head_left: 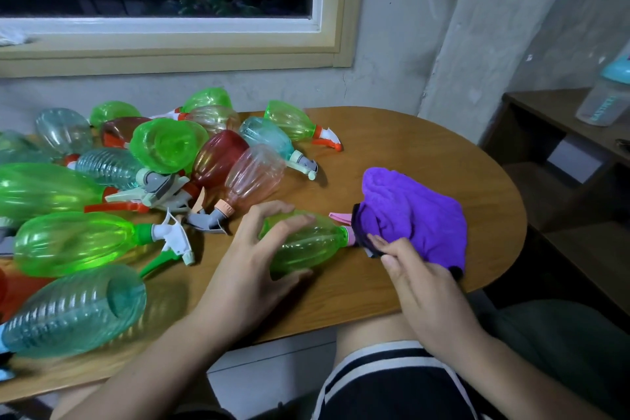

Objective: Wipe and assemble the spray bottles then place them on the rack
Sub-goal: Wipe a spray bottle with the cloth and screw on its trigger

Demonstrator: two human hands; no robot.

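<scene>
- Left hand (252, 249) curled loosely round a green bottle (306, 245) lying on the table (426, 153) near its front edge; right hand (419, 280) pinched a purple cloth (416, 211) against the spray head (341, 217).
- Hard rubbing could roll the loosely held bottle off.

hidden: spray head (341, 217) mostly under purple cloth (416, 211) | left-edge green bottle (34, 187) cropped | shaker bottle (606, 99) cut by right edge

Teal print on the shaker bottle (603, 102), too blurred to read.
</scene>
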